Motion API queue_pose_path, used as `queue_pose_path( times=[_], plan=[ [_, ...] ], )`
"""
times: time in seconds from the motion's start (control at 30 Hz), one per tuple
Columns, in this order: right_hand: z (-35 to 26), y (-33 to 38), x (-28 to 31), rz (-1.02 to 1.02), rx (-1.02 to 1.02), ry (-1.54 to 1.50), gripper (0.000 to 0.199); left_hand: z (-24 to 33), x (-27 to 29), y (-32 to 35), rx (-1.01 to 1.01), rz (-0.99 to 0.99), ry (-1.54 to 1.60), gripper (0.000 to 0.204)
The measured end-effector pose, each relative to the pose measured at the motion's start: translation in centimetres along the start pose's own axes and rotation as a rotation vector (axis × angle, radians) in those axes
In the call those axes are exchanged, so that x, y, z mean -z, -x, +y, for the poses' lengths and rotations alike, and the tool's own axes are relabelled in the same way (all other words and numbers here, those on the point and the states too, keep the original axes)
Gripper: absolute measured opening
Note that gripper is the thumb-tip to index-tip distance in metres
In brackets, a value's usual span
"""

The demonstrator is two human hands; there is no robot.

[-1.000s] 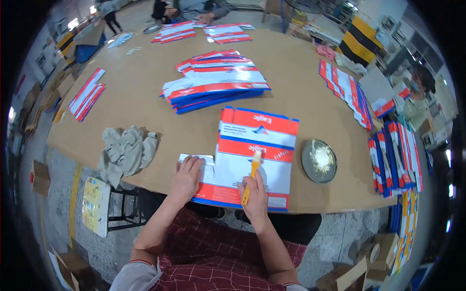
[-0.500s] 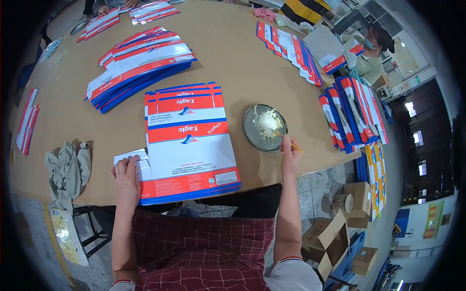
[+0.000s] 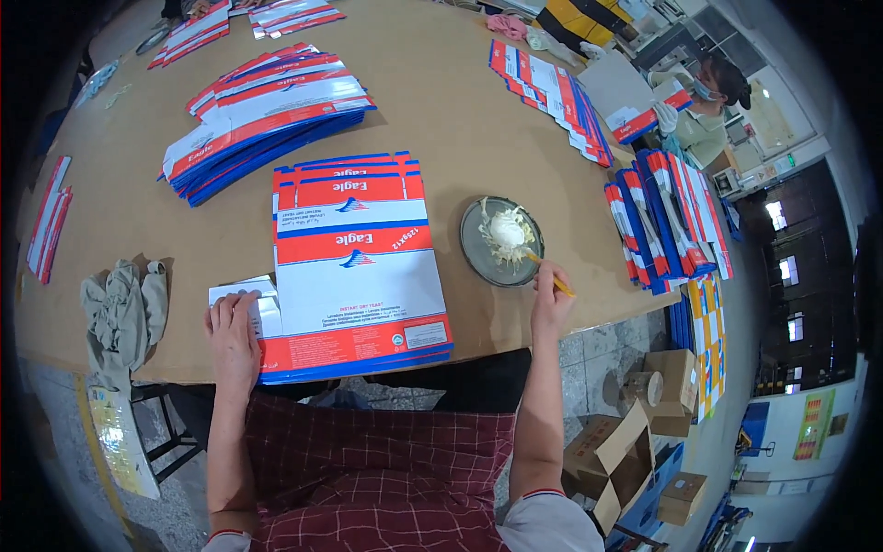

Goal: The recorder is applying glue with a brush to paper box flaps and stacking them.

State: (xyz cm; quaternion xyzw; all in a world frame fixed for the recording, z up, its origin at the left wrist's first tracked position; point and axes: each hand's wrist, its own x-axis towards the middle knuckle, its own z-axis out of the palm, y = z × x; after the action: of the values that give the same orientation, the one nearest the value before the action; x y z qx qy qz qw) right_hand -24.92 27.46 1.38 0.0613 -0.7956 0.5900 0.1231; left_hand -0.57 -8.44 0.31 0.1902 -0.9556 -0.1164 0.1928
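My right hand (image 3: 550, 299) is closed on a thin brush (image 3: 564, 288) with a yellow handle. Its tip touches the edge of a round dark plate (image 3: 475, 255), where a mound of white paste (image 3: 507, 228) sits with smears around it. In front of me lies a stack of flat printed cartons (image 3: 359, 294) in red, white and blue, their far edges slightly fanned. My left hand (image 3: 234, 336) lies with its fingers outstretched over a white side flap (image 3: 246, 288) at the stack's left edge. Nothing shows gripped in it.
More carton stacks lie on the brown table (image 3: 432, 110): a fanned pile (image 3: 267, 115) far left, others (image 3: 552, 97) far right. A grey cloth (image 3: 124, 313) is at the left edge. Across at right, a co-worker (image 3: 699, 115) handles a carton. Open cardboard boxes (image 3: 612, 460) stand below.
The brush has tilted slightly, its tip still at the plate's paste-smeared edge. My left hand stays on the flap. The whole view has shifted a little.
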Motion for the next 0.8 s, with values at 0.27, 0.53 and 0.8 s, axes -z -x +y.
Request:
queue_pose_path(
  times=[0.27,0.53,0.8],
  plan=[
    [0.3,0.0,0.8,-0.117,0.025,0.073,0.020,-0.3,0.1,0.1,0.026,-0.028,0.038,0.041],
    [-0.7,0.1,2.5,0.284,-0.495,-0.998,0.030,-0.9,0.2,0.0,-0.025,0.028,0.238,0.045],
    [1.6,-1.0,0.4,0.219,-0.298,-0.781,0.026,-1.1,0.0,0.0,-0.024,0.061,0.265,0.040]
  ],
)
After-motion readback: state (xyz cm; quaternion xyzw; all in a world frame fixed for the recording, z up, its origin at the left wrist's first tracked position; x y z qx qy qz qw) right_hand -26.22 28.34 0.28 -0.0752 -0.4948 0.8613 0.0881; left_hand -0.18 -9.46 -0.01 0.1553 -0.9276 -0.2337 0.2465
